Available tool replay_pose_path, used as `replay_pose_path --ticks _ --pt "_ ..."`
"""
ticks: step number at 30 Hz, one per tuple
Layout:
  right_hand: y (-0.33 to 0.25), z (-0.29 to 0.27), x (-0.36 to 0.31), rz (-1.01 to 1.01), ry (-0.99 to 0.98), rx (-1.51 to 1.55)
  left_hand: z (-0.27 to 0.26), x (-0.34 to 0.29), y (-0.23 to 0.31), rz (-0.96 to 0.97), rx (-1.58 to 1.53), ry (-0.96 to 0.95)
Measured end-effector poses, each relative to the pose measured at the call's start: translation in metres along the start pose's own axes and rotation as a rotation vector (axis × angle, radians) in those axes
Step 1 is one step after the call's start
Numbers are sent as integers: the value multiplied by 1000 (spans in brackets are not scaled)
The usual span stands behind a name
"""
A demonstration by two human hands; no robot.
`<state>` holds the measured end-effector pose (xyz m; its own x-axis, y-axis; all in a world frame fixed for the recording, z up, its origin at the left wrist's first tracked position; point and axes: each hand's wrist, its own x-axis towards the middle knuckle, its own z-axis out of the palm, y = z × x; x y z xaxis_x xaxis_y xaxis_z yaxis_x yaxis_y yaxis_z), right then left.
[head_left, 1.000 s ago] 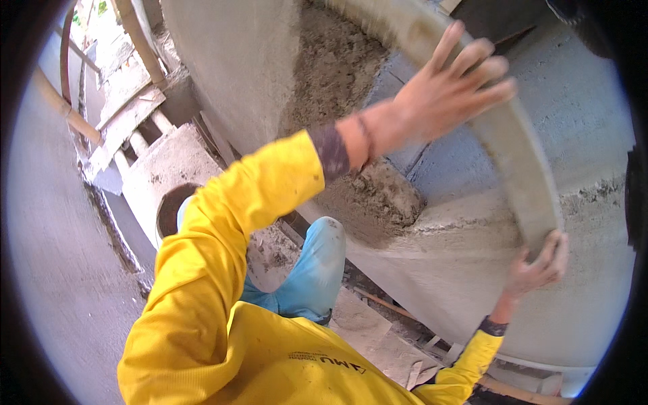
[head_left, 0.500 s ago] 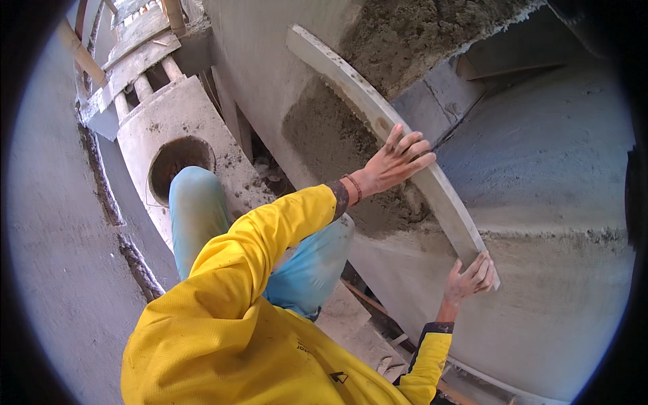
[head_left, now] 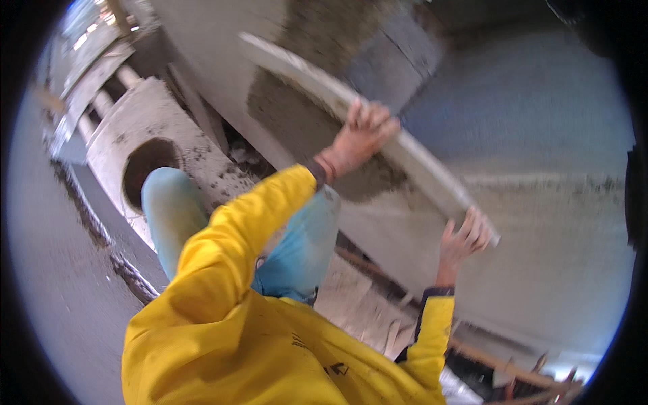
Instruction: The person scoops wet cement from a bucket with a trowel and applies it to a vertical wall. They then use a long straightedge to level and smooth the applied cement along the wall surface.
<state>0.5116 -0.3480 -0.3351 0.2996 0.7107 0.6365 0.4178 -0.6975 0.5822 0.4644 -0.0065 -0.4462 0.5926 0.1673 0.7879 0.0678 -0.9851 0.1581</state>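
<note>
A long, pale, narrow straightedge board (head_left: 432,165) lies slantwise against a rough grey mortar wall (head_left: 236,20). My left hand (head_left: 361,135) grips it near the middle, fingers bent over its upper edge. Toward its lower right end, my right hand (head_left: 466,239) has the board between thumb and fingers. A dark, wet mortar patch (head_left: 287,108) shows along the board's lower side, near my left hand. Motion blurs the board and both hands somewhat.
Left of my knees, a concrete slab (head_left: 128,121) has a round hole (head_left: 152,165). Wooden planks (head_left: 101,74) lie beyond it. A smooth grey wall (head_left: 540,108) meets a ledge at the right. Timber pieces (head_left: 506,368) lie below at the lower right.
The whole view has shifted and turned. Both hands and the board appear higher in the picture, with the board lying at a flatter slant. Both hands keep their hold.
</note>
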Motion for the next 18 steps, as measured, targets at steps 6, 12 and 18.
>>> replay_pose_path --ticks 6,12,18 --pt "18 4 20 90 260 -9 -29 66 -21 191 56 255" --pt "-6 29 -26 63 108 35 -7 18 -22 177 110 47" --pt "-79 41 -86 93 -283 174 15 -71 -29 256 228 -263"
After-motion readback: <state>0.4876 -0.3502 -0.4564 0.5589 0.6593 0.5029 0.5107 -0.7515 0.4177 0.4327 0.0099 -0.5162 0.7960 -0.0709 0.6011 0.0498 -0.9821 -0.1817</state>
